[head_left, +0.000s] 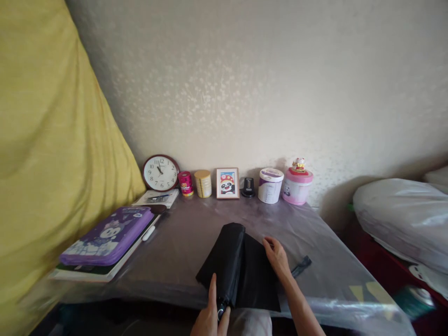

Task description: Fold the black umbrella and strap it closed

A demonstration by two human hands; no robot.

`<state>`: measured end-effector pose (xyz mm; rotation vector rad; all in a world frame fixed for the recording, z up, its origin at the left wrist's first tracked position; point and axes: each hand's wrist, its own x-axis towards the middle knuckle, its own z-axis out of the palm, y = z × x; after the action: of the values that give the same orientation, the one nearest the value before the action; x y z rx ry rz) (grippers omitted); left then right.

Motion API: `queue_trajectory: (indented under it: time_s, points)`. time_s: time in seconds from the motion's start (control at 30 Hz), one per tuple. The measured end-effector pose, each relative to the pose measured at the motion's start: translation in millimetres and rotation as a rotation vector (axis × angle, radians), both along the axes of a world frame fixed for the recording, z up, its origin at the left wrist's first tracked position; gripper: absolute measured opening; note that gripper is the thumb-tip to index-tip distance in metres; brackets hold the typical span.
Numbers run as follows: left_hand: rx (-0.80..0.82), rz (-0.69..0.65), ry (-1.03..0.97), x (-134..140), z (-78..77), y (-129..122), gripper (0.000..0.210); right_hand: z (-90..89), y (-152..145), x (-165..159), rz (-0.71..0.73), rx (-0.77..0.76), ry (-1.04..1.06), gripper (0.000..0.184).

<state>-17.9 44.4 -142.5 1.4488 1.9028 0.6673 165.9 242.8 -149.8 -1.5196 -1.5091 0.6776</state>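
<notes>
A black folding umbrella [226,261] lies at the table's front edge, its canopy loosely folded and its handle toward me. My left hand [212,315] is closed round the handle, with one finger stretched up along the folded cloth. On the right side, a panel of the canopy spreads out flat like a flap. My right hand [276,256] pinches the upper outer edge of this flap between thumb and fingers. Just beyond my right wrist a dark strap [301,266] rests on the table; whether it joins the umbrella is hidden.
Along the wall stand a clock [161,172], a pink tin [185,183], a yellow-lidded can [203,183], a picture frame [227,183] and two tubs [270,186]. A purple panda case [108,235] lies on books at left, beside a yellow curtain [52,140].
</notes>
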Motion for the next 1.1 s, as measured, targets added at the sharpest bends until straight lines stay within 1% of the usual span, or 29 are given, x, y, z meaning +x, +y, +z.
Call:
queue_trajectory:
  time_s: [0.1, 0.17, 0.4, 0.53, 0.6, 0.67, 0.8, 0.9, 1.1]
  points:
    - [0.000, -0.020, 0.010, 0, 1.1, 0, 0.066, -1.2, 1, 3, -0.036, -0.005, 0.020, 0.038]
    - [0.000, -0.019, 0.007, 0, 1.2, 0, 0.065, -0.7, 0, 7, -0.032, -0.010, 0.032, 0.040]
    - [-0.019, -0.010, 0.032, 0, 2.6, -1, 0.064, 7.8, -12, 6, 0.091, -0.066, 0.165, 0.047]
    - [-0.033, -0.042, 0.028, 0, 4.1, -1, 0.063, 12.4, -20, 0, 0.115, -0.092, 0.135, 0.052]
    - [-0.037, -0.031, 0.028, 0, 5.0, -1, 0.063, 12.8, -23, 0, 0.113, -0.103, 0.113, 0.051]
    - [-0.034, -0.020, 0.038, 1, 6.3, -1, 0.063, 12.0, -26, 1, 0.138, -0.112, 0.112, 0.046]
    - [-0.015, -0.027, 0.004, 0, 10.9, -1, 0.062, 13.1, -31, 3, 0.207, -0.110, 0.190, 0.037]
    - [0.010, -0.036, -0.041, -4, 14.8, -1, 0.064, 22.7, -36, 1, 0.247, -0.128, 0.315, 0.038]
    - [0.070, -0.017, -0.052, -7, 18.4, -1, 0.063, 54.3, -45, -4, 0.383, -0.218, 0.594, 0.046]
